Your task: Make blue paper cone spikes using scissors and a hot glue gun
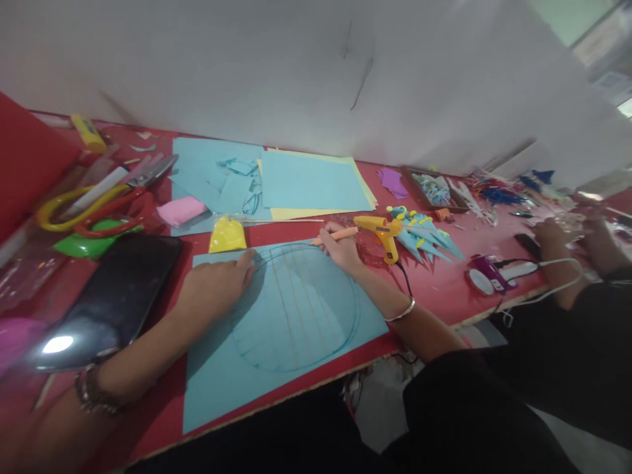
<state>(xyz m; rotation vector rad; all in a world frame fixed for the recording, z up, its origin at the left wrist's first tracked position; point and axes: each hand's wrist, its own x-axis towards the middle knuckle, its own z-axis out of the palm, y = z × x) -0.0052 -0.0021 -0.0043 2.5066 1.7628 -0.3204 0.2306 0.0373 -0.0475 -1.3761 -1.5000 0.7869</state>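
Note:
My right hand [340, 249] is closed around an orange marker [344, 234], whose tip points left at the upper edge of a rounded outline. That outline lies on a light-blue sheet of paper [210, 368], with several thin stick-like strips [286, 309] running down inside it. Over the outline's upper left edge rests my left hand [222, 280], its fingers bent and partly hidden; I cannot make out what, if anything, they grip. A yellow packet [228, 235] sits just beyond that hand. Right of my right hand lies a yellow glue gun [380, 230].
Large scissors [93, 207], a dark phone [116, 296] and a pink packet [181, 210] lie at left. Blue sheets [316, 179] lie along the wall. Blue paper cones [424, 237], a tray of scraps [434, 191] and a purple device [491, 273] with a cable stand right, near another person's hands [557, 234].

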